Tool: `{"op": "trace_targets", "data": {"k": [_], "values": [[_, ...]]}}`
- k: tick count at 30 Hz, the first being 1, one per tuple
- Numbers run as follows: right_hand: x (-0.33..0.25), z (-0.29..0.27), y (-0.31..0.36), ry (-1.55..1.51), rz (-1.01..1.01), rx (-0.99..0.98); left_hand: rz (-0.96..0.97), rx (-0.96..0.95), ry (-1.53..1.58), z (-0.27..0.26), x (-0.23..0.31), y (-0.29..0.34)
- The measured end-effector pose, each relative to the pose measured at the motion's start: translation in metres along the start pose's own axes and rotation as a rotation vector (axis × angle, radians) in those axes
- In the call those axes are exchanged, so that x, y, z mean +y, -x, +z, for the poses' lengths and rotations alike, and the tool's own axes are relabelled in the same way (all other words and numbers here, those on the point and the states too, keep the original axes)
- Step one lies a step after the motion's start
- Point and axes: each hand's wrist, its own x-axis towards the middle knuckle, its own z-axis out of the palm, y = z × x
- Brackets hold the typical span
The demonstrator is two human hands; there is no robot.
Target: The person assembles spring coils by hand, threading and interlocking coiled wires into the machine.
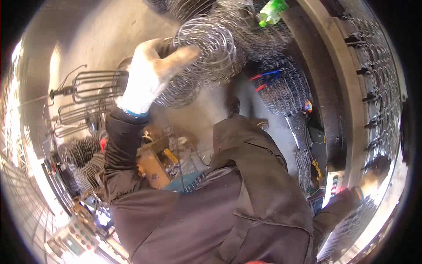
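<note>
My left hand (151,72), in a white glove with tan fingers, is raised at the upper left. Its thumb and fingers close around the near edge of a bundle of shiny wire coil springs (206,42). The loops spread to the right of the hand and hang below it. Far to the right, my gloved right hand (371,181) reaches to the lower end of a row of wire springs (380,88) along a machine. Glare and blur hide its fingers, so its grip cannot be made out.
Piled wire mesh (281,86) lies ahead, with red-and-blue-handled pliers (267,80) on it. A green-and-clear bottle (272,12) rests at the top. Black wire racks (94,83) stand left. A long beam (347,88) edges the machine. Below left are a cardboard box (154,169) and a button panel (77,237).
</note>
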Motion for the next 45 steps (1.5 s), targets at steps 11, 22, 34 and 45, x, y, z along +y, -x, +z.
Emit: {"op": "trace_targets", "data": {"k": [11, 22, 34, 45], "values": [[-0.016, -0.01, 0.03, 0.432, -0.081, 0.094, -0.09, -0.097, 0.125, 0.079, -0.029, 0.065], [0.085, 0.027, 0.023, 0.852, 0.156, -0.13, -0.199, -0.688, 0.024, 0.194, 0.014, 0.065], [-0.19, 0.085, 0.022, 0.007, 0.719, 0.357, -0.02, -0.854, 0.024, 0.173, 0.046, -0.075], [-0.377, 0.138, -0.057, -0.413, -0.463, -0.66, 0.008, -1.049, -0.11, 0.116, 0.09, -0.185]]}}
